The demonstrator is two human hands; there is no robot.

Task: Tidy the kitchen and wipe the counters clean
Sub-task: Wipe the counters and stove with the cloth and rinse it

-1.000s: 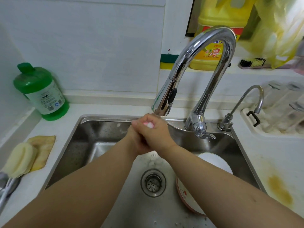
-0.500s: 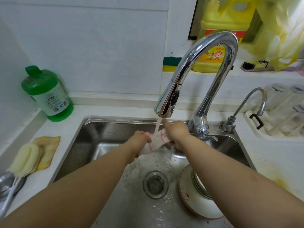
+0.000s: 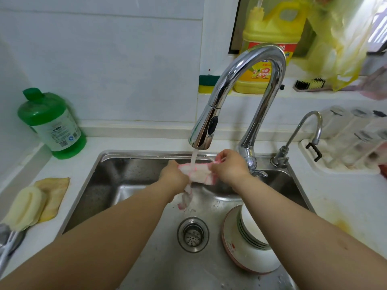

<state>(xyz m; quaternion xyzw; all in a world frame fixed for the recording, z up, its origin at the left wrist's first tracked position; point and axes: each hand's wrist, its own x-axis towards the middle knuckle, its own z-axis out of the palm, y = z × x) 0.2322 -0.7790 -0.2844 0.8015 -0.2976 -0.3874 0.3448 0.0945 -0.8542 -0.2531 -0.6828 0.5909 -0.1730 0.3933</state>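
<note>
The steel sink (image 3: 109, 176) sits in the white table (image 3: 345, 197), with stacked bowls (image 3: 251, 248) inside right of the drain (image 3: 192, 234). Water runs from the tall tap (image 3: 247, 84). Under the stream, the left hand (image 3: 174, 176) and the right hand (image 3: 229, 165) each pinch an end of a pink-edged white cloth (image 3: 200, 173), stretched between them. A green bottle (image 3: 52, 124) stands far left.

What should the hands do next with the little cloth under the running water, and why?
Probably rub and squeeze it under the stream. The left hand and right hand hold the pink-edged cloth stretched out under water from the big faucet, over the sink. A yellow stain waits on the counter, so the cloth likely needs wetting through, then wringing.
</note>
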